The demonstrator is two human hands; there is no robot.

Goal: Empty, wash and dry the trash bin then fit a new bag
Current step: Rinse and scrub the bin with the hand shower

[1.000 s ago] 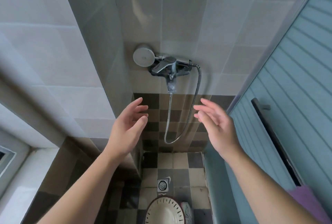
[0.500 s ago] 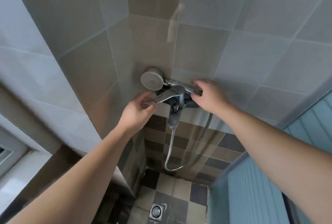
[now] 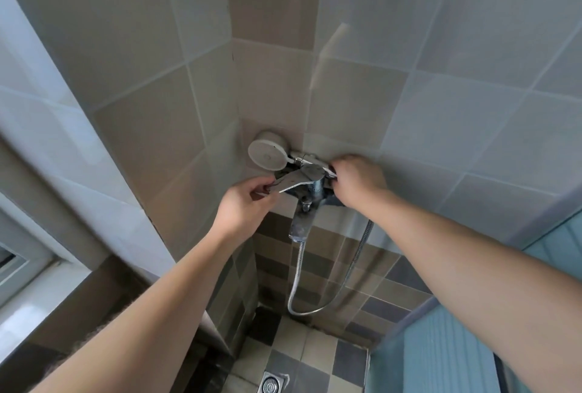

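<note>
A chrome shower tap (image 3: pixel 310 186) is fixed in the tiled corner, with a white shower head (image 3: pixel 267 155) resting across its top. My left hand (image 3: pixel 244 203) pinches the tip of the tap's flat lever. My right hand (image 3: pixel 357 183) grips the shower head's handle at the tap's right end, fingers curled over it. A metal hose (image 3: pixel 352 269) loops down below the tap. No trash bin is in view.
Tiled walls close in at left and behind. A blue door panel (image 3: pixel 447 348) stands at the right. A floor drain (image 3: pixel 271 384) sits in the checkered floor below. A window sill (image 3: pixel 34 304) lies at the lower left.
Both hands rose from mid-air to the tap: the left took hold of the lever, the right closed over the handle. The view tilted up, and the basin on the floor left the frame.
</note>
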